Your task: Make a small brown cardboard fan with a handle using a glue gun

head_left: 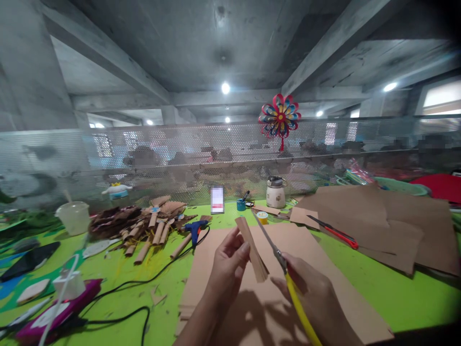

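Between the thumb and fingers of my left hand is a narrow folded strip of brown kraft paper, tilted with its layered lower end towards the right. My right hand is closed around yellow-handled scissors. Their metal blades point up and away, just right of the paper strip, and look nearly closed. Below both hands lies a stack of large brown paper sheets, with shadows of the hands on it.
Left stand a blue glue gun, rolled brown paper pieces, a plastic cup and a purple power strip with black cables. Behind are a phone and a jar. A red-handled cutting tool lies right on brown paper.
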`<state>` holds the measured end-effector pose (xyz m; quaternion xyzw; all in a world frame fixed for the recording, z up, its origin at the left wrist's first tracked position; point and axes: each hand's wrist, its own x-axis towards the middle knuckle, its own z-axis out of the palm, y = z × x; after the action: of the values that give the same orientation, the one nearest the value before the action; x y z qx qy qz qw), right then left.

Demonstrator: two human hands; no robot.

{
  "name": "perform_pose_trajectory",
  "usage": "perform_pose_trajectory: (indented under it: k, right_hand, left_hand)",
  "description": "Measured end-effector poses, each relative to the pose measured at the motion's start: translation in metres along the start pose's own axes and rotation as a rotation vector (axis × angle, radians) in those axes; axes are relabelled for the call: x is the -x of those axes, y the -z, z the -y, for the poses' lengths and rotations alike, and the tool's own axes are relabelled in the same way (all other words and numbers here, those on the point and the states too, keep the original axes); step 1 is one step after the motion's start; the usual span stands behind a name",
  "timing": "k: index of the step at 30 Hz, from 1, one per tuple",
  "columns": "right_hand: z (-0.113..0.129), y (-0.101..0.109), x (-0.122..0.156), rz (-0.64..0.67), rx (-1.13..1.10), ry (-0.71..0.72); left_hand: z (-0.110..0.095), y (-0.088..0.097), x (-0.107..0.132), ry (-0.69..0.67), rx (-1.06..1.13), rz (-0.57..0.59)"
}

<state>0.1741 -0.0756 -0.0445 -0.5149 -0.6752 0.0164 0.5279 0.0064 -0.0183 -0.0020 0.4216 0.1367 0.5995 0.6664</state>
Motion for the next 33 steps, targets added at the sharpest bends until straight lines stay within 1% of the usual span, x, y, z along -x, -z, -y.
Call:
perform_pose_trajectory:
  k: [2,4,6,8,9,12,14,16,19,23,28,33]
  right_hand:
    - [-0.011,0.006,-0.007,-0.002,0.042,-0.049]
    - [-0.024,0.015,-0.015,0.031,0.11,-0.157]
    - [-0.041,0.024,-0.024,0.093,0.228,-0.282]
    - [-0.062,0.034,-0.032,0.157,0.404,-0.384]
    - [-0.073,0.038,-0.036,0.175,0.478,-0.408]
    - [-0.108,0.051,-0.042,0.209,0.625,-0.414]
    - [-0.128,0.058,-0.043,0.235,0.678,-0.424]
    - [-0.142,0.062,-0.043,0.249,0.695,-0.429]
    - [-0.149,0.063,-0.042,0.246,0.688,-0.432]
    - [-0.143,0.058,-0.041,0.204,0.659,-0.413]
    - [-0.141,0.058,-0.041,0.227,0.653,-0.444]
    - [-0.142,0.063,-0.039,0.213,0.677,-0.474]
  left_hand:
    - [-0.002,0.001,-0.001,0.029,0.02,-0.003]
    - [-0.005,0.001,-0.003,0.066,0.028,0.008]
    - [-0.008,0.0,-0.003,0.097,0.033,0.001]
    - [-0.01,0.0,-0.004,0.122,0.044,-0.014]
    - [-0.01,0.0,-0.004,0.13,0.052,-0.016]
    - [-0.01,0.002,-0.005,0.146,0.072,0.014]
    - [-0.009,0.003,-0.006,0.155,0.068,0.031]
    - [-0.008,0.005,-0.007,0.167,0.048,0.042]
    - [-0.007,0.004,-0.007,0.183,0.02,0.059]
    - [-0.005,0.003,-0.005,0.175,0.0,0.068]
    - [-0.002,0.008,-0.008,0.187,-0.018,0.025]
    - [-0.001,0.009,-0.012,0.208,-0.038,0.022]
